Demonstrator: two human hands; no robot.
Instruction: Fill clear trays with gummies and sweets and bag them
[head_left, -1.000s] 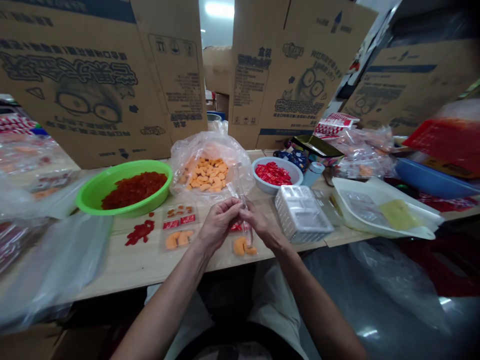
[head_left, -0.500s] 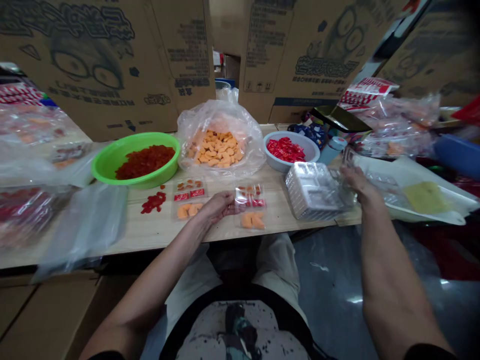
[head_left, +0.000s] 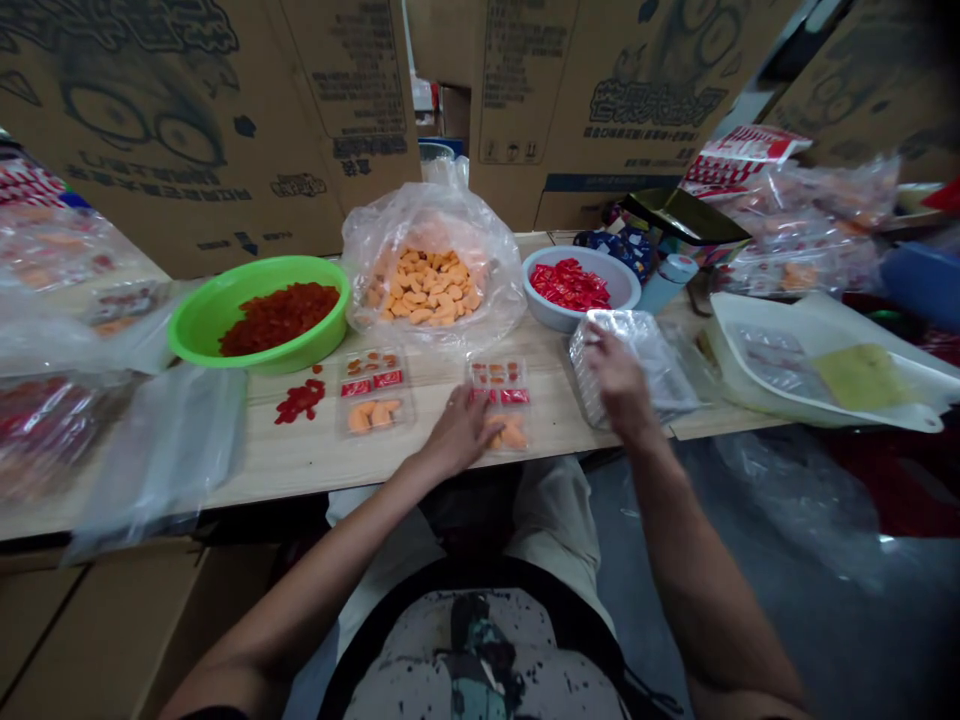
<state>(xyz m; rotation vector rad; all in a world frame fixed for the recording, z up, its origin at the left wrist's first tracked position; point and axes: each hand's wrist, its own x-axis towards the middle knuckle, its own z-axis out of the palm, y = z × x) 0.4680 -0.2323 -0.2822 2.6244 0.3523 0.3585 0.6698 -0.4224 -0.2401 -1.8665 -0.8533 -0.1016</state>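
My left hand [head_left: 459, 432] rests at the left edge of a filled clear plastic tray [head_left: 517, 418], its fingers apart and touching it. Small orange-brown pieces, two red packets and larger orange pieces fill this tray. A similar filled tray [head_left: 373, 410] lies to the left. My right hand [head_left: 621, 385] is over a stack of clear plastic trays [head_left: 645, 345]; its fingers are blurred, and whether they grip a tray cannot be made out.
At the back stand a green bowl [head_left: 187, 335] of dark red pieces, a plastic bag [head_left: 360, 270] of orange pieces and a pale blue bowl [head_left: 630, 285] of red packets. Loose red pieces [head_left: 300, 400] lie left. A white tub [head_left: 862, 405] stands right; cardboard boxes [head_left: 300, 120] rise behind.
My right hand has come left from beyond the tray stack to over it. My left hand has shifted from a pinch at the tray's edge to fingers spread on it.
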